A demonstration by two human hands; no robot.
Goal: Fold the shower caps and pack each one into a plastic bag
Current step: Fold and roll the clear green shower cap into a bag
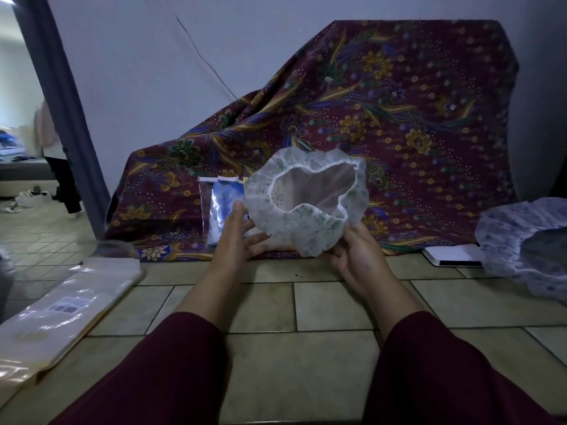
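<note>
A white shower cap (264, 204) with a green flower print is held up in the air, its elastic opening facing me. My right hand (356, 256) grips its lower right edge from below. My left hand (237, 233) is at the cap's lower left rim with fingers spread, touching or nearly touching it. A second shower cap (521, 243), white with a blue print, lies on the floor at the far right. A clear plastic bag with a packed blue-white item (219, 207) leans against the patterned cloth behind my left hand.
A maroon batik cloth (399, 118) drapes over a large object against the wall. A stack of plastic bags in a long clear pack (61, 314) lies on the tiled floor at left. A white flat device (451, 254) sits beside the second cap. A doorway opens at far left.
</note>
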